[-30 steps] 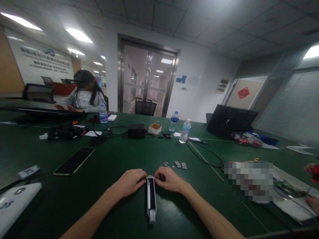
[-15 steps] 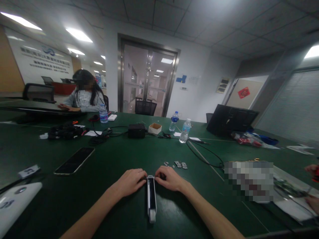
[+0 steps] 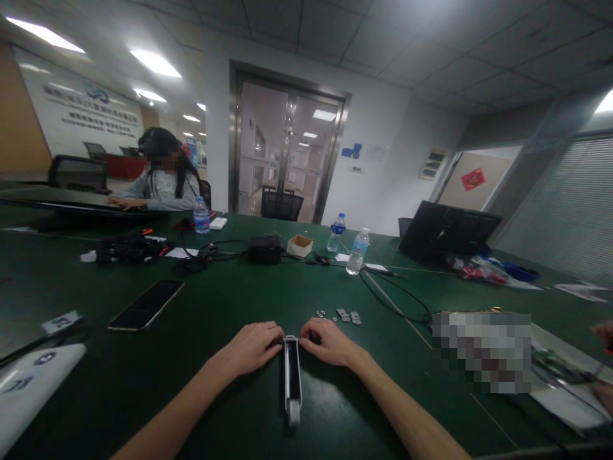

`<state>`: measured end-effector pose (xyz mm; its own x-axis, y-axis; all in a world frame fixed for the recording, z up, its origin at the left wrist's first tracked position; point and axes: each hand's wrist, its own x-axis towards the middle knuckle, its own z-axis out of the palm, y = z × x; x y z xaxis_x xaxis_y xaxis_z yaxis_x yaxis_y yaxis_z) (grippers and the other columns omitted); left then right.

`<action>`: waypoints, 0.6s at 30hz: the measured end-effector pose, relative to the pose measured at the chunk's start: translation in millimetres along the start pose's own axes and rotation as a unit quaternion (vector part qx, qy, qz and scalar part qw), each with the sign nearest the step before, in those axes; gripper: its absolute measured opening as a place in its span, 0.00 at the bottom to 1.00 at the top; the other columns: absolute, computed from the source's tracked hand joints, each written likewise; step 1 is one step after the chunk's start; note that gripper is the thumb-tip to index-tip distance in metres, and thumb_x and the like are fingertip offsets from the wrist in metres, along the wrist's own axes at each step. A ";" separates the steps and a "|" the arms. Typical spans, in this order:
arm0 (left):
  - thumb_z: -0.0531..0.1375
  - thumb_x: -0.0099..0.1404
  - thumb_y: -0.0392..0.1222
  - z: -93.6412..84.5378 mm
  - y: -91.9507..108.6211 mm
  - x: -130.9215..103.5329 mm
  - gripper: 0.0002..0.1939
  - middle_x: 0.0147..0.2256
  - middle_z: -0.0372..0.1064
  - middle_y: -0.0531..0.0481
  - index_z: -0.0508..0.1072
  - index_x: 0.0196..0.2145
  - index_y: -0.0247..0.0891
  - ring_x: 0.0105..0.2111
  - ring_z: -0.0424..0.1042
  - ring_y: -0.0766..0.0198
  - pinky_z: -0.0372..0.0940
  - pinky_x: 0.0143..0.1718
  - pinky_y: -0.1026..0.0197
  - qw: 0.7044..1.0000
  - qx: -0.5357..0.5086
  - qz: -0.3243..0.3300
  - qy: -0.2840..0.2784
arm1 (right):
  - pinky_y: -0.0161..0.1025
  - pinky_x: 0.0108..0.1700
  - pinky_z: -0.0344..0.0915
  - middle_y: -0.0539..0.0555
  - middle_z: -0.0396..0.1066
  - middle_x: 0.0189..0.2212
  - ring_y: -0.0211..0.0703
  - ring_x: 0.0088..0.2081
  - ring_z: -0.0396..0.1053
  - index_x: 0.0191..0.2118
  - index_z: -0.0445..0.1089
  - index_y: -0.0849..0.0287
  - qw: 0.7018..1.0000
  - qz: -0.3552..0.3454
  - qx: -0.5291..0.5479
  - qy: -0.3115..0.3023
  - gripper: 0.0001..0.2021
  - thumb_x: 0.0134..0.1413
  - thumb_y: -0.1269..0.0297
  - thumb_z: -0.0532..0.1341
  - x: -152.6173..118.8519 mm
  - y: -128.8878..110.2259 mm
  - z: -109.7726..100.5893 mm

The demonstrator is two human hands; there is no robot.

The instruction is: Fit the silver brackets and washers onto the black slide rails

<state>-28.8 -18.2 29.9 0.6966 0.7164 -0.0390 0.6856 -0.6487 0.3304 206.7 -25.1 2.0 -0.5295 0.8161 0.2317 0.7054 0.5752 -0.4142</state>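
Note:
Between my hands a long, narrow white case (image 3: 288, 377) with a dark hollow inside lies on the green table, pointing toward me. My left hand (image 3: 257, 345) has its fingers bent together against the left side of the case's far end. From the other side, my right hand (image 3: 327, 342) grips the same end with thumb and curled fingers. Any small part under the fingertips is hidden. Just beyond my right hand lie several small rings (image 3: 320, 314) and a few flat metal plates (image 3: 348, 316).
A phone (image 3: 147, 305) lies left, beyond a white device (image 3: 38, 390). Farther off are a black box (image 3: 265, 250), an open carton (image 3: 300, 246), water bottles (image 3: 357, 253), cables and a monitor (image 3: 447, 229). A person (image 3: 167, 172) sits far left; another person's hand (image 3: 602, 390) shows at right.
The view has shifted slightly. Both hands stay at the far end of the white case, with only a slight shift in the right fingers.

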 end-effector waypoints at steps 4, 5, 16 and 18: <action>0.51 0.68 0.43 -3.3 3.5 -1.5 0.11 0.42 0.68 0.48 0.70 0.44 0.42 0.40 0.69 0.59 0.64 0.39 0.60 1.000 0.007 -0.006 -0.008 | 0.32 0.34 0.61 0.51 0.69 0.30 0.36 0.30 0.65 0.35 0.71 0.60 1.000 -0.007 0.004 0.003 0.08 0.58 0.61 0.58 0.7 -0.8 1.1; 0.51 0.68 0.42 -3.8 3.9 -1.7 0.11 0.42 0.68 0.48 0.70 0.44 0.41 0.40 0.69 0.59 0.64 0.39 0.60 1.000 0.007 -0.005 -0.008 | 0.32 0.34 0.61 0.51 0.68 0.29 0.36 0.30 0.65 0.35 0.71 0.60 1.000 -0.009 0.006 0.004 0.08 0.58 0.62 0.58 0.9 -1.6 1.6; 0.52 0.68 0.42 1.6 -2.5 0.6 0.12 0.43 0.68 0.48 0.70 0.46 0.41 0.41 0.69 0.59 0.64 0.40 0.60 1.000 0.007 0.014 0.004 | 0.36 0.39 0.61 0.54 0.70 0.35 0.41 0.36 0.67 0.37 0.71 0.59 0.995 0.051 -0.070 0.047 0.08 0.60 0.62 0.56 -4.0 14.1 -19.1; 0.52 0.68 0.42 1.6 -2.6 0.5 0.12 0.43 0.68 0.48 0.70 0.47 0.41 0.42 0.69 0.59 0.64 0.41 0.59 1.000 0.002 0.010 0.001 | 0.38 0.41 0.61 0.56 0.70 0.37 0.43 0.39 0.67 0.39 0.71 0.59 0.986 0.092 -0.119 0.065 0.09 0.60 0.64 0.55 -7.3 25.3 -26.6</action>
<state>-29.9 -16.5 27.5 0.7093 0.7042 -0.0316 0.6731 -0.6633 0.3270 241.0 -15.0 13.3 -0.3290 0.8991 0.2889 0.8828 0.4015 -0.2441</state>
